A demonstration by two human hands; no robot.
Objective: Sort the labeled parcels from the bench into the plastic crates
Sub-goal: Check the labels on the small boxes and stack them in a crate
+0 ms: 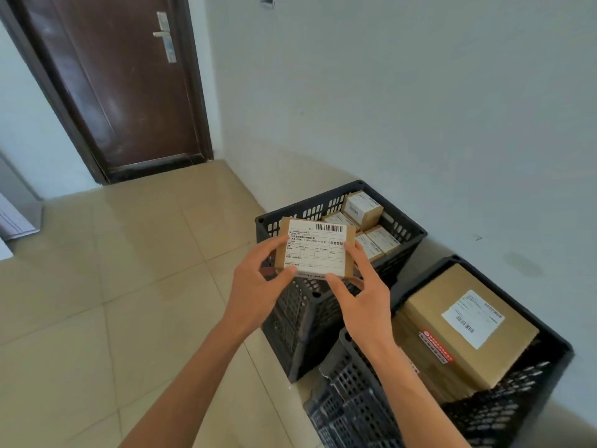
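Head view. A small labeled parcel (315, 248) is held label-up by both hands above the near rim of the far crate (336, 202). The left hand (255, 279) pinches its 9 o'clock edge, thumb at the lower corner; the right hand (361, 292) pinches the 3 o'clock edge, its remaining fingers spread loosely. Small parcels (363, 206) already lie in the far crate, toward 1 o'clock of the held one. At 4 o'clock, the near crate (452, 263) is seen holding a large parcel (465, 321). The grip is judged light, at fingertips only: a slip could drop the parcel onto the rim or floor. A misread label could send it into the wrong crate.
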